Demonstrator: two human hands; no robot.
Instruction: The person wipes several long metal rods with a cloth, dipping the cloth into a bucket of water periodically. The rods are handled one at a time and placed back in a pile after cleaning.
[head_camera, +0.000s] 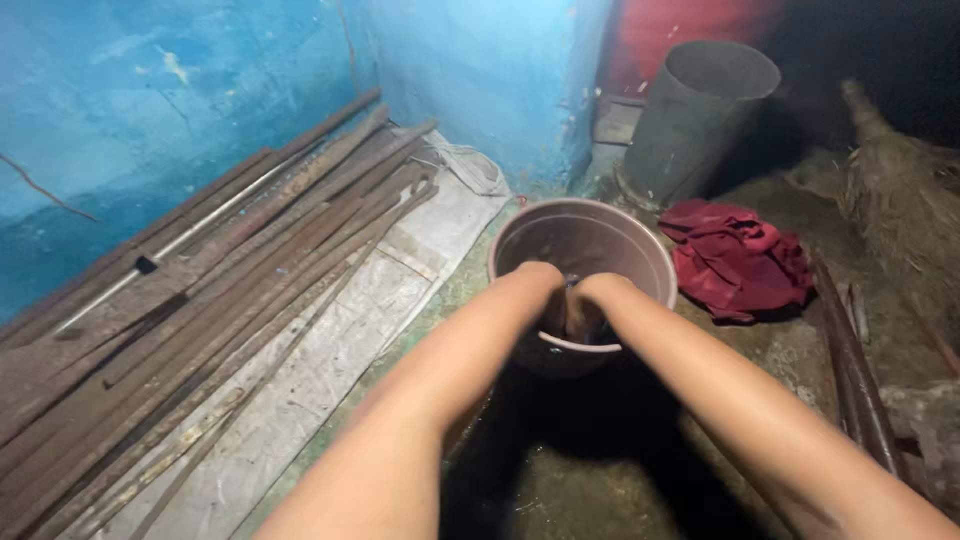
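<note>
Both hands are down inside the brown plastic bucket (585, 240) on the floor, left hand (545, 290) and right hand (590, 305) close together, fingers hidden below the rim, so their grip cannot be told. Something dark sits between them. Right of the hands lies a crumpled red cloth (738, 260); beyond it stands a grey drum (695, 115). Left of the hands, rusty iron bars (220, 270) lie along the blue wall (150, 90).

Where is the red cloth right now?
In the head view, the red cloth lies crumpled on the floor right of the bucket, below the grey bin.
</note>
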